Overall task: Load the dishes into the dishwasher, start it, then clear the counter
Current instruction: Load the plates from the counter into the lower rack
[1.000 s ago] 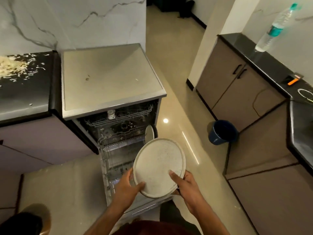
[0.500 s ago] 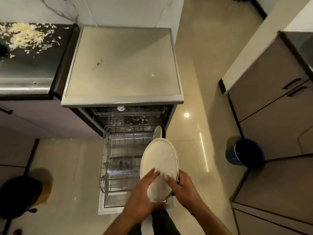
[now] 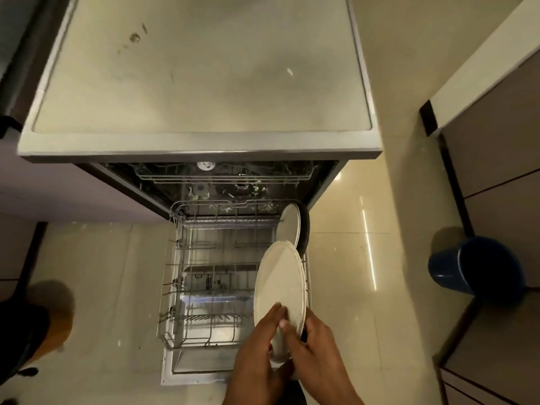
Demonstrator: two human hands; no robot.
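Observation:
A large white plate [image 3: 280,285] stands on edge at the right side of the pulled-out lower rack [image 3: 187,276] of the open dishwasher [image 3: 201,77]. My left hand [image 3: 258,355] and my right hand [image 3: 314,349] both grip its near rim, fingers on the face and back. Further back on the same side of the rack stands another white plate [image 3: 288,226] with a dark dish behind it. The upper rack [image 3: 222,173] sits inside the machine.
A blue bucket [image 3: 479,267] stands on the tiled floor to the right, by brown cabinets [image 3: 496,141]. A dark object and an orange-brown shape [image 3: 43,320] lie at the lower left. The dishwasher's open door [image 3: 187,366] lies under the rack.
The plate has turned further onto its edge and moved down toward the right side of the lower rack. My view has dropped closer to the dishwasher.

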